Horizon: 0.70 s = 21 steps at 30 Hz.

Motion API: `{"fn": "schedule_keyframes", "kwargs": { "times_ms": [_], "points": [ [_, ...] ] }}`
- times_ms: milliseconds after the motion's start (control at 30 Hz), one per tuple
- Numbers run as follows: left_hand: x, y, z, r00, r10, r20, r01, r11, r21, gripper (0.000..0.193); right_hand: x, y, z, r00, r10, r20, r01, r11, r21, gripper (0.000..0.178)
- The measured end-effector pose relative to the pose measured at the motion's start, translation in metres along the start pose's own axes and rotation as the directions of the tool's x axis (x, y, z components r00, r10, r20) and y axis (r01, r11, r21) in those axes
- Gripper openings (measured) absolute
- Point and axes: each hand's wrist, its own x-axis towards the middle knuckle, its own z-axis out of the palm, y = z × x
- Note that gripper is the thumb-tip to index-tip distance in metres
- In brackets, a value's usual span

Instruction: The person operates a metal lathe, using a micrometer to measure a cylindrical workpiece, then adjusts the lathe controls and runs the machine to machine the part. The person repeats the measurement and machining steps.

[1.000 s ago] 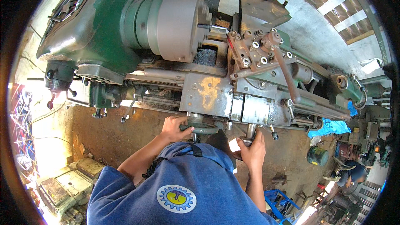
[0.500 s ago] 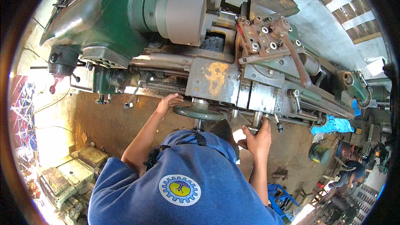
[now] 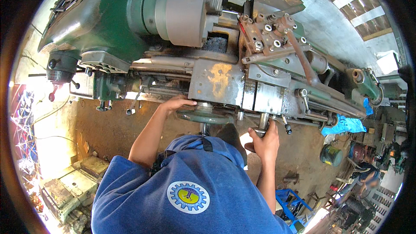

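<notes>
At the front of a green and grey metal lathe, my left hand (image 3: 172, 104) is at the left edge of a green handwheel (image 3: 203, 117). Its fingers reach over the wheel's far side, held together, close against the carriage apron (image 3: 216, 82). Farther right, my right hand (image 3: 266, 143) is closed around a small metal crank handle (image 3: 261, 131) below the cross slide (image 3: 271, 97). Its thumb is on the left, its fingers partly hidden. Above my left hand, the large chuck (image 3: 186, 11) looks smeared, as if turning. Metal chips (image 3: 215, 44) lie beside it.
The tool post (image 3: 271, 30) carries a long lever (image 3: 303, 56). The tailstock (image 3: 366, 84) stands at the right end. Old machine parts (image 3: 69, 186) lie at lower left. A green drum (image 3: 331, 155) and another person (image 3: 366, 177) are at the right.
My left hand has gone from spread fingers beside the handwheel to fingers together over its far side. My right hand keeps its place at the crank handle. The whole view has shifted slightly.
</notes>
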Motion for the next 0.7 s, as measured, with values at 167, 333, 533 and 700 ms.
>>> {"fn": "schedule_keyframes", "kwargs": {
  "times_ms": [167,333,533,700],
  "points": [
    [-0.002,-0.001,0.004,0.998,0.018,-0.061,-0.017,1.0,0.008,0.08,0.001,-0.002,0.0,1.0,-0.004,-0.008,0.004,1.0,-0.003,0.086],
    [-0.004,0.0,0.007,1.0,0.011,-0.02,-0.01,1.0,0.002,0.08,0.0,-0.002,-0.001,1.0,0.0,0.003,0.0,1.0,-0.015,0.087],
    [0.002,-0.003,0.01,0.992,0.091,-0.086,-0.087,0.995,0.048,0.069,0.0,-0.002,-0.001,1.0,0.012,0.006,-0.012,1.0,-0.013,0.087],
    [-0.005,0.009,0.015,0.989,0.129,-0.071,-0.123,0.99,0.075,0.08,0.0,-0.001,-0.001,1.0,-0.021,0.006,0.021,1.0,-0.001,0.079]
  ]
}}
